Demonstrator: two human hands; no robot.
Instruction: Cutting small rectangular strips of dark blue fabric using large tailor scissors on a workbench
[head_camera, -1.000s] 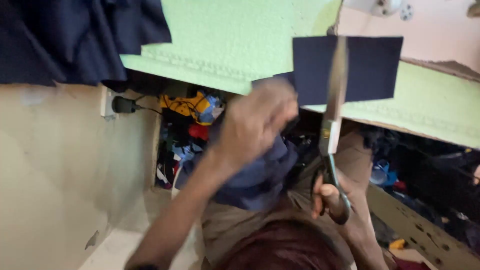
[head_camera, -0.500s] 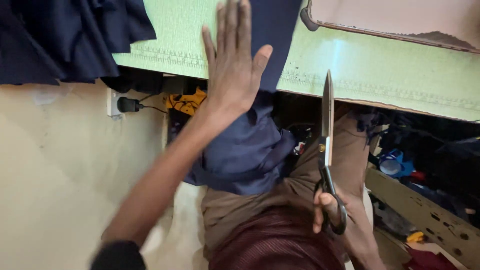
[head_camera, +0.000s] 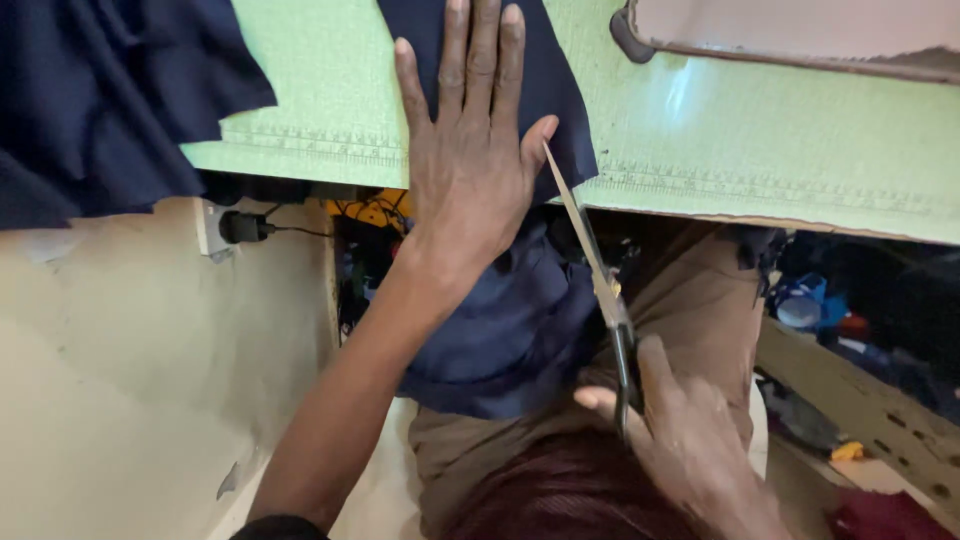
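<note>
- Left hand (head_camera: 470, 160) lies flat on the cloth (head_camera: 545, 90), on the cutting mat (head_camera: 760, 140).
- Scissors (head_camera: 590, 270) lie right of it, in the right hand (head_camera: 690, 440), nearer.

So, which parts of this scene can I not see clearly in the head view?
- Navy fabric: its far end is cut off by the top edge, and the left hand covers its middle.
- Scissors: the handles are hidden in the right hand; the blade gap cannot be judged.
- Things under the green mat: dark, small and blurred.
- Tray corner: cropped by the top edge.
</note>
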